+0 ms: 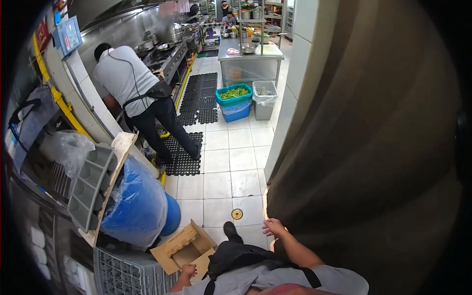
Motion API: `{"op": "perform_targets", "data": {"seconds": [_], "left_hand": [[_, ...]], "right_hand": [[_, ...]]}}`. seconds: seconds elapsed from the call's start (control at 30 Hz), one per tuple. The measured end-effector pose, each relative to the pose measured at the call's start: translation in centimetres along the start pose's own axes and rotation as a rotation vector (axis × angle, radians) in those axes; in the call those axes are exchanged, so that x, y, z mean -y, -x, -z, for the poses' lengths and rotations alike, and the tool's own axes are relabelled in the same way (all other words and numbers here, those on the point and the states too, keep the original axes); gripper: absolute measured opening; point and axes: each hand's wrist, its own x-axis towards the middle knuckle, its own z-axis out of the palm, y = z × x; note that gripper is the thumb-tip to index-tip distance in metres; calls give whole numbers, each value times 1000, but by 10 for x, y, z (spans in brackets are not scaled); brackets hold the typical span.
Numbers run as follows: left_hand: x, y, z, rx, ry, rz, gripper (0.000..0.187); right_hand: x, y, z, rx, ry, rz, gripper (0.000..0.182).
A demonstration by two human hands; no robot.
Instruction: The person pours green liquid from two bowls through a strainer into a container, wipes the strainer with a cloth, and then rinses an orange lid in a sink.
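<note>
At the bottom of the view my left hand (189, 270) is closed at the near edge of an open cardboard box (178, 242). Its fingers appear to grip the box's near flap, though the exact contact is partly hidden. The box is tilted, its flaps stand out, and its visible inside holds nothing. My right hand (273, 227) hangs in front of me near the wall edge, fingers loosely bent and partly apart, holding nothing. One dark shoe (232, 232) shows on the tiled floor between my hands.
Left stand a blue barrel (142, 201) under plastic, a grey divided tray (92, 184) and a grey rack (128, 275). A person (132, 83) bends by the stove. Ahead are black mats (198, 98), a blue bin (235, 109) of greens and a steel table (226, 49). A dark surface (364, 147) borders the right.
</note>
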Motion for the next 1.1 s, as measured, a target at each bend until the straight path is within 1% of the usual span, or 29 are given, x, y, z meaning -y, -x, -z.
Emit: {"op": "perform_targets", "data": {"seconds": [0.03,0.13,0.17,0.2,0.27,0.33,0.37,0.4,0.43,0.47,0.5,0.57,0.6,0.63,0.67,0.7,0.73,0.77,0.8,0.83,0.9,0.93,0.97,1.0,1.03,1.07,1.1], "left_hand": [[-19,-12,-6,-65,195,193,27],[-69,-58,2,-27,286,153,24],[-86,-72,9,-66,324,168,19],[-98,-91,17,-57,342,164,19],[-123,-124,36,-70,506,45,15],[-154,-148,61,-37,542,40,16],[-169,-161,75,-30,418,85,19],[-184,-173,87,-23,289,128,24],[-197,-194,98,-19,279,127,24],[-205,-225,108,-9,75,113,29],[-216,-248,118,1,-132,101,34],[-263,-285,142,8,-517,-7,38],[-291,-306,146,-17,-425,-14,37],[-319,-324,148,-44,-331,-24,35],[-351,-330,149,-62,-216,-122,34],[-389,-335,143,-77,-100,-219,33],[-424,-347,135,-63,-86,-335,31],[-460,-357,124,-47,-71,-448,28],[-497,-356,113,35,42,-468,27],[-541,-336,105,117,157,-486,28],[-611,-319,92,221,204,-485,30],[-629,-325,84,222,192,-484,30],[-647,-330,79,242,152,-513,30],[-661,-346,77,258,113,-544,30],[-664,-370,77,230,-26,-583,32],[-666,-387,84,221,-31,-581,32],[-663,-398,95,137,-188,-571,32]], "right_hand": [[21,-8,2,-8,-26,19,41],[70,-39,19,-36,-61,56,45],[85,-45,26,-96,-120,17,47],[96,-51,33,-154,-181,-24,48],[110,-66,56,-225,-211,-23,52],[118,-73,71,-452,-281,-48,57],[118,-77,78,-563,-335,-75,62],[111,-86,89,-620,-392,-96,68],[108,-88,93,-667,-410,-102,69],[108,-88,92,-715,-429,-108,71],[108,-86,88,-718,-439,-118,71],[106,-85,76,-787,-426,-197,71],[99,-88,72,-789,-439,-204,71],[81,-97,72,-746,-451,-228,69],[77,-106,72,-702,-460,-249,68],[86,-105,65,-684,-461,-307,63],[94,-107,62,-685,-471,-309,63],[102,-110,60,-652,-454,-320,58],[111,-117,58,-618,-436,-332,55],[120,-128,61,-617,-443,-336,55],[131,-156,77,-499,-504,-331,60],[140,-166,85,-497,-516,-335,60],[154,-178,93,-469,-544,-295,61],[183,-183,99,-438,-569,-253,62],[227,-182,103,-431,-573,-250,62],[247,-194,115,-431,-612,-238,64],[227,-226,138,-427,-652,-236,66]]}}
